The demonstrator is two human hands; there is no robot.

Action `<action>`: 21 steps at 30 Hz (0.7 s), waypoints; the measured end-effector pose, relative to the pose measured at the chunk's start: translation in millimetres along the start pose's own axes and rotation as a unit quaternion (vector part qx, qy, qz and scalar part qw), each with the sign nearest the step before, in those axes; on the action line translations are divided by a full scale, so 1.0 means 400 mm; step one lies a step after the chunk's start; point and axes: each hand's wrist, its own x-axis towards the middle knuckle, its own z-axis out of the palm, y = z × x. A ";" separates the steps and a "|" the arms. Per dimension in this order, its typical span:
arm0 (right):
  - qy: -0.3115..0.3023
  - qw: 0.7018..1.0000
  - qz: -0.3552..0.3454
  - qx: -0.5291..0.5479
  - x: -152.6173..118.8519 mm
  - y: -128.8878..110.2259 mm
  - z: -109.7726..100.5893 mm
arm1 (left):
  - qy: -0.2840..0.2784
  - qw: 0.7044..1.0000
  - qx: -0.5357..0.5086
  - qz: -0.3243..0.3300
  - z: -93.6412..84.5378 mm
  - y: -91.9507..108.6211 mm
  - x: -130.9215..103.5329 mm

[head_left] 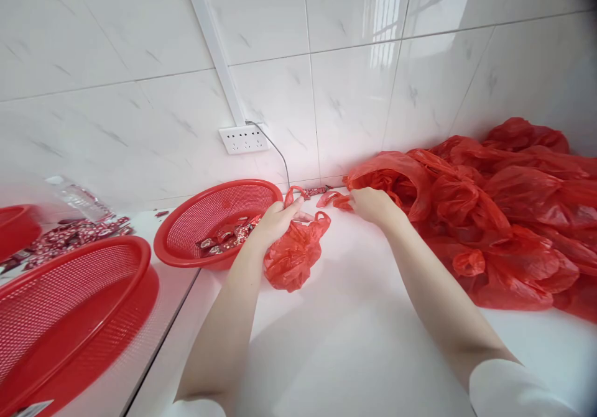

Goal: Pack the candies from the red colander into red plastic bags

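Note:
My left hand (278, 219) holds a small red plastic bag (295, 256) near its loop handles, with the fingertips partly stretched out beside them. The bag hangs crumpled just above or on the white tabletop; what is inside cannot be seen. My right hand (370, 204) is closed in a pinch on a strip of red plastic (342, 202) that looks like part of another bag. Right beside that hand rises a big heap of red plastic bags (494, 199). Close to my left wrist stands a red mesh basket (180, 252) with red patterned wrapped packets (228, 238) in it.
A second red basket (79, 336) is at the lower left. Behind it lie more patterned packets (74, 240) and a clear plastic bottle (84, 199). On the tiled wall is a power socket (244, 139) with a grey cable. Small packets (314, 191) lie along the wall.

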 end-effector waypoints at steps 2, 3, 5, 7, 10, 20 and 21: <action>0.011 0.986 -0.145 0.086 -0.021 -0.015 -0.016 | -0.010 0.999 -0.026 0.028 0.001 0.008 -0.005; 0.012 0.964 -0.230 0.135 -0.029 -0.025 -0.020 | -0.004 0.998 -0.044 0.045 0.004 0.010 -0.006; 0.002 0.911 -0.360 0.203 -0.038 -0.045 -0.017 | 0.032 0.994 -0.062 0.089 0.008 0.012 -0.007; -0.019 0.888 -0.405 0.215 -0.038 -0.058 -0.007 | 0.078 0.986 -0.064 0.131 0.006 0.011 -0.006; -0.037 0.887 -0.393 0.240 -0.038 -0.060 -0.002 | 0.156 0.971 -0.006 0.182 -0.012 0.007 -0.007; -0.048 0.698 -0.477 0.531 -0.094 -0.028 -0.052 | 0.226 0.933 0.053 0.276 -0.061 -0.007 -0.015; -0.036 0.712 -0.464 0.526 -0.095 -0.025 -0.056 | 0.215 0.937 0.016 0.275 -0.063 -0.012 -0.013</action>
